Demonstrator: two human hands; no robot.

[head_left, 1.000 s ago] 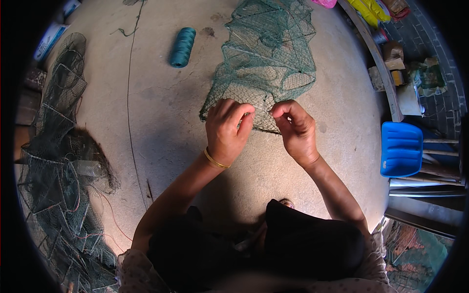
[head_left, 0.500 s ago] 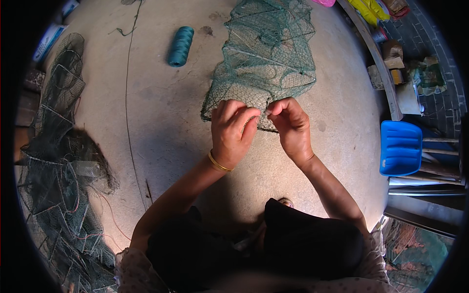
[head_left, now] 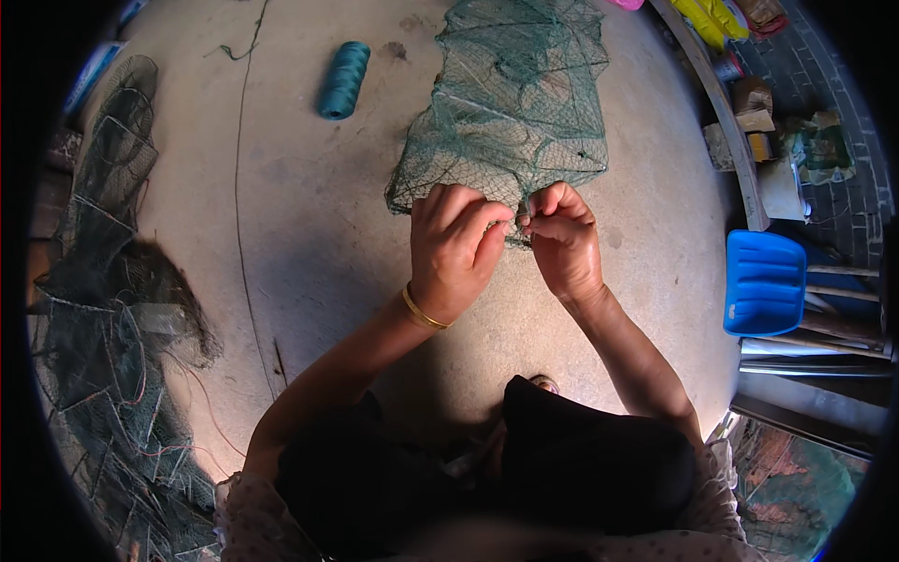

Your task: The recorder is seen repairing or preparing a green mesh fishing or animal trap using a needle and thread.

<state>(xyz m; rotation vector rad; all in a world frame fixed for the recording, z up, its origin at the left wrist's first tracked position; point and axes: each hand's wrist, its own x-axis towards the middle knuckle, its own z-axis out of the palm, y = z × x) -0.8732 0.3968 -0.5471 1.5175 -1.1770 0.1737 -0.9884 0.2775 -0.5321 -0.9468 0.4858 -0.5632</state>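
A green net trap point(head_left: 515, 103) with stiff framed sections stretches over the concrete floor ahead of me, its near end between my hands. My left hand point(head_left: 456, 239) is closed in a pinch at that end, thumb against the fingers. Opposite it, my right hand point(head_left: 566, 236) pinches at the gathered netting, fingertips almost meeting those of the left. Whatever lies between the fingertips is too small to make out in the left hand. A spool of teal twine point(head_left: 344, 81) lies to the left of the trap, apart from both hands.
A dark heap of netting point(head_left: 103, 365) covers the floor at the left. One thin dark cord point(head_left: 240, 206) runs along the floor beside it. At the right lie a blue plastic scoop point(head_left: 766, 283), a wooden beam point(head_left: 716, 112), boxes and poles.
Both hands have shifted slightly rightward, still close together, with the near end of the netting. The right fingers have curled closer in. The whole view has moved a little.
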